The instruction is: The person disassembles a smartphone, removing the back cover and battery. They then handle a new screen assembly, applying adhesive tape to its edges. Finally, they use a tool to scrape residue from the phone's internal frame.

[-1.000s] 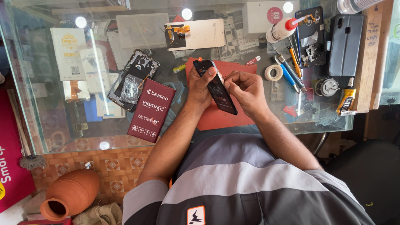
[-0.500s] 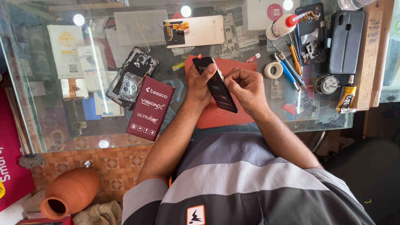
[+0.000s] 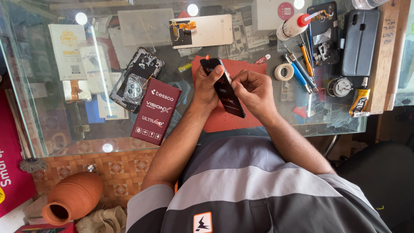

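Observation:
A black phone screen panel (image 3: 224,92) is held tilted above a red mat (image 3: 246,71) on the glass table. My left hand (image 3: 206,86) grips the panel from its left side and underneath. My right hand (image 3: 252,90) pinches at the panel's right edge near the top, its fingertips pressed against the edge. Whether a small tool sits between those fingers is too small to tell.
A maroon box (image 3: 155,111) and an open phone back frame (image 3: 137,80) lie to the left. A white phone back (image 3: 202,31), a glue bottle (image 3: 293,26), a tape roll (image 3: 283,71), screwdrivers (image 3: 299,73), a dark phone case (image 3: 360,36) and a glue tube (image 3: 360,100) crowd the right. A clay pot (image 3: 71,196) stands on the floor.
Both hands and the panel have stayed nearly in place. My right fingers have shifted slightly along the panel's edge.

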